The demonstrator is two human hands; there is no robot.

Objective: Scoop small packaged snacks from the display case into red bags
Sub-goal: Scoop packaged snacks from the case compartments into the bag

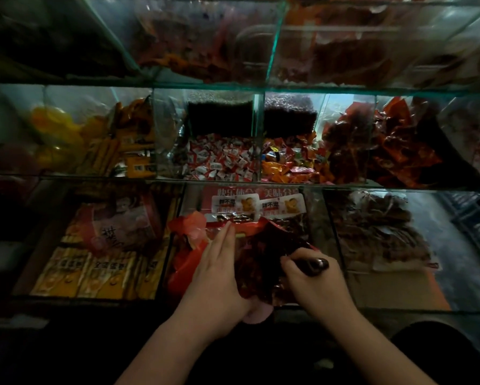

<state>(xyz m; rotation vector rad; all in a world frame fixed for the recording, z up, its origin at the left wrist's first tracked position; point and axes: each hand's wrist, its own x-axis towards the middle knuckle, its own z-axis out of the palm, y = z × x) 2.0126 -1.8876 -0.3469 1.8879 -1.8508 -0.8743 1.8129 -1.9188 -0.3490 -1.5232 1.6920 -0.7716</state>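
Note:
A red plastic bag (187,247) lies over the lower middle compartment of the glass display case (272,59). My left hand (215,269) rests with straight fingers against the bag's edge and a heap of dark red snack packets (257,262). My right hand (312,286) grips the dark handle of a scoop (315,264); the scoop's bowl is hidden among the packets. Behind the bag stand white-labelled snack packs (257,205).
The middle shelf holds white-and-red candies (219,159), mixed coloured candies (291,162) and red-orange packets (400,145). Yellow boxes (91,273) fill the lower left bin, brown packets (380,234) the lower right. Glass dividers separate every bin.

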